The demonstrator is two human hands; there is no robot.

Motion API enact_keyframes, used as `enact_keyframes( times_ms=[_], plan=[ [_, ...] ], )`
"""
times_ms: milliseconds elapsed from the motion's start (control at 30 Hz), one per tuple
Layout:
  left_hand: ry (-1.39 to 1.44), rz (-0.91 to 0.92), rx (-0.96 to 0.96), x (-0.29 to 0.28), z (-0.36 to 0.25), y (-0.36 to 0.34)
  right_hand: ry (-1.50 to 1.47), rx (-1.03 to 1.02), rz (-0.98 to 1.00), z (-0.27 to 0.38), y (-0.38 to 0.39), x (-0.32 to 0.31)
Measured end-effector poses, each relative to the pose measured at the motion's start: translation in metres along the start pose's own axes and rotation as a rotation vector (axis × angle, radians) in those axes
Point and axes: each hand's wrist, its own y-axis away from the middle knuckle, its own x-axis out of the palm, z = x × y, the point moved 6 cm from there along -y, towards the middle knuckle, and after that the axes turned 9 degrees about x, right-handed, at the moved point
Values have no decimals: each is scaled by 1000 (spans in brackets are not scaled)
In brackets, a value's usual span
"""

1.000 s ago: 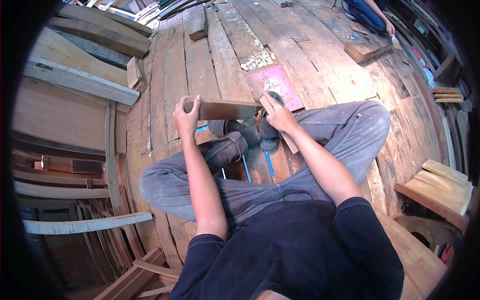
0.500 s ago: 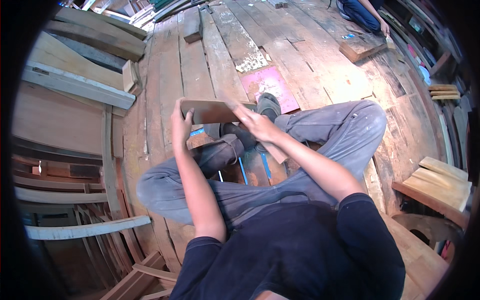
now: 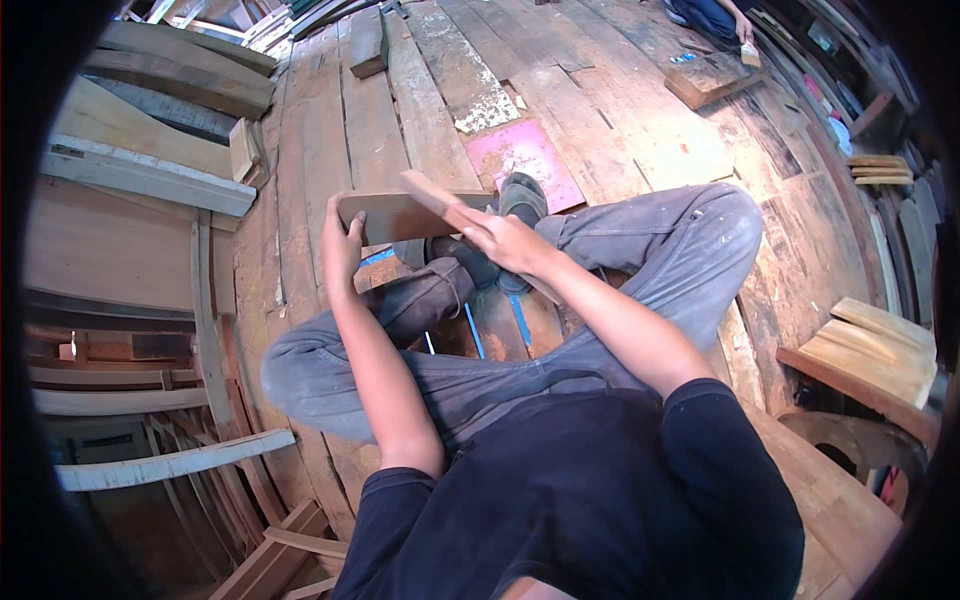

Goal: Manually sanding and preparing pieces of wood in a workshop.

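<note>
My left hand [image 3: 343,242] grips the left end of a flat brown wooden board [image 3: 395,220], its thumb on the near face. The board stands on edge above my crossed lower legs. In my right hand [image 3: 513,244] is a long narrow wooden strip [image 3: 428,192], fingers wrapped round its middle. This strip slants across the board's right part, its far end rising past the upper edge. Whether the strip touches the board cannot be made out, and its underside is hidden.
A pink sheet [image 3: 525,160] lies on the plank floor beyond my shoe. Stacked boards and a pale beam [image 3: 150,175] stand at left. Far right, another person's hand [image 3: 744,30] holds a brush above a wooden block [image 3: 712,82]. Light wooden pieces [image 3: 870,350] lie near right.
The strip and my right hand have shifted slightly left, showing more of the strip's far end. The whole view has shifted a little. The other person's brush has lifted.
</note>
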Motion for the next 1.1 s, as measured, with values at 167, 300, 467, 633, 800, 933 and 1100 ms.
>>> enact_keyframes(
  times_ms=[167, 300, 467, 633, 800, 933, 1100],
  plan=[
    [8, 16, 45, 9, -10, -4, -38, 15, -134, -34, -19, 0],
    [-15, 16, -7, 15, -12, -6, 56, 329, -105, -97, -17, -3],
    [-36, 13, 57, -8, 4, 4, -189, -132, 115, 12, -12, 13],
    [-45, -1, 17, 5, -15, 3, -84, -158, -21, 0, -14, -4],
    [-18, 70, 144, 26, -18, -14, 477, 147, -6, -88, -20, -10],
    [-119, 42, 84, 5, -10, -2, -128, -135, -68, 34, 2, 4],
    [-112, 19, 67, 12, -28, 4, -62, -87, -168, 13, 1, -11]
  ],
)
